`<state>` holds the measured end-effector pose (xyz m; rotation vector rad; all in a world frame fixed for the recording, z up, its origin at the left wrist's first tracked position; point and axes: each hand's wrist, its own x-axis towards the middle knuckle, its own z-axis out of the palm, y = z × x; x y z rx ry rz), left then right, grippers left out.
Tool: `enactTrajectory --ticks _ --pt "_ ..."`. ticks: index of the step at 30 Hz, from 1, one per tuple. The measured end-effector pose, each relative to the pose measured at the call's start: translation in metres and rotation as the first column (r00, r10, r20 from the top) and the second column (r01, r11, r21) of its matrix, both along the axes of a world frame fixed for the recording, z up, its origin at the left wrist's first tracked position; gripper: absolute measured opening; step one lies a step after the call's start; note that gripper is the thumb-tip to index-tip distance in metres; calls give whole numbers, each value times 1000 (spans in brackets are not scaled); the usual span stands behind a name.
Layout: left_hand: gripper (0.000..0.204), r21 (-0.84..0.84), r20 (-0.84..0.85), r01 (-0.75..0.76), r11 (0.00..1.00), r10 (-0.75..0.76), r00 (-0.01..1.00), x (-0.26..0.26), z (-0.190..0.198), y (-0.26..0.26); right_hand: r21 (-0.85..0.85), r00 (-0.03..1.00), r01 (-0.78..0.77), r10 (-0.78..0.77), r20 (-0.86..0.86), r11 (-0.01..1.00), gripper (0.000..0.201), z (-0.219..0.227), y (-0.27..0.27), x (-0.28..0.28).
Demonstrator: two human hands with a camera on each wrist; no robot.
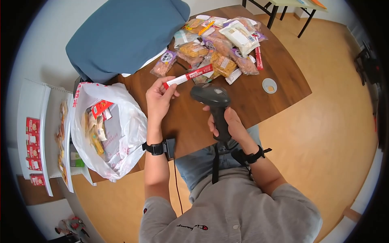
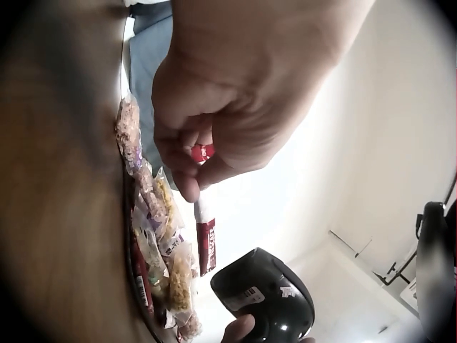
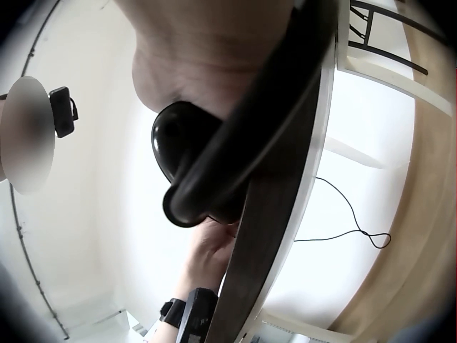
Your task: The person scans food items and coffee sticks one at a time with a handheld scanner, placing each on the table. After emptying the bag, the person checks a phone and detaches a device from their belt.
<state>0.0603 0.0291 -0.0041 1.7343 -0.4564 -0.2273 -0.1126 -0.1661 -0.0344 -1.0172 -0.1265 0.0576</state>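
My left hand (image 1: 159, 99) pinches one end of a red and white Nescafé coffee stick (image 1: 189, 75) above the table. In the left wrist view the printed red end of the stick (image 2: 206, 243) points away from the fingers. My right hand (image 1: 235, 124) grips the handle of a black barcode scanner (image 1: 210, 95), its head turned toward the stick, a short gap between them. The right wrist view has the scanner's dark handle (image 3: 187, 132) close up, with a thick black band across it. Beyond the stick lies a pile of packaged snacks (image 1: 223, 64) in clear wrappers.
A white plastic bag (image 1: 135, 117) holding several packets stands open at the left. Blue cloth (image 1: 125, 38) covers something bulky at the back. A round lid-like disc (image 1: 269, 86) lies near the table's right edge. Shelves with red boxes (image 1: 33, 139) stand far left.
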Motion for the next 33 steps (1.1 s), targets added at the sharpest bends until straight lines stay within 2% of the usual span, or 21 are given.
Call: enactTrajectory --ticks 3,8,12,15,18,19,20,21,22,23,25,26,27,28,29,30,31,33 --pt "22 -71 27 8 997 -6 1000 -11 5 -2 -15 1000 -21 21 5 1000 72 -1 1 1" --pt "14 -47 37 47 998 -45 998 -22 14 -7 -27 1000 -31 32 2 999 71 -3 0 2" --pt "13 -2 32 69 998 -69 997 -27 17 -8 -7 1000 17 -16 13 1000 74 -2 0 0" --pt "12 16 36 36 999 -37 999 -23 18 -4 -4 999 41 -41 12 999 75 -2 0 0" --pt "10 -133 2 -12 991 13 1000 -18 17 1 0 999 43 -43 8 999 75 -4 0 0" --pt "10 -133 3 -11 991 12 1000 -15 16 2 5 999 36 -37 6 999 75 -4 0 0" --pt "10 -208 4 -76 975 78 997 -12 15 2 4 999 37 -37 8 999 75 -4 0 0" --pt "10 -282 -1 -141 949 146 989 -9 13 2 9 999 41 -41 4 999 75 -4 0 0" --pt "10 -396 -80 -203 896 187 979 -6 12 3 13 999 42 -42 1 999 74 -3 0 1" --pt "10 -396 -77 -208 894 193 978 -3 11 1 14 999 36 -36 4 999 74 -3 1 1" --pt "14 -526 -191 -308 793 243 951 5 11 -8 23 999 44 -44 2 999 73 -2 1 2" --pt "18 -517 -178 -313 797 258 950 6 18 -21 23 999 39 -40 3 999 73 -2 1 2" --pt "22 -548 -215 -289 785 202 955 7 24 -35 23 998 62 -62 -8 998 72 -2 1 2" --pt "25 -555 -204 -204 806 106 973 6 34 -50 23 997 80 -79 -21 997 71 -2 2 1" --pt "40 -463 -217 -17 886 -95 972 4 46 -58 25 998 59 -59 -21 998 71 -2 3 1" --pt "44 -351 -159 146 925 -212 964 6 42 -63 28 997 72 -71 -21 997 71 -2 3 2" --pt "47 -252 -76 160 954 -185 980 1 39 -70 32 996 84 -84 -22 996 70 -2 2 2" --pt "40 -89 183 33 995 -16 983 1 35 -66 30 997 78 -77 -18 997 72 -4 3 2"
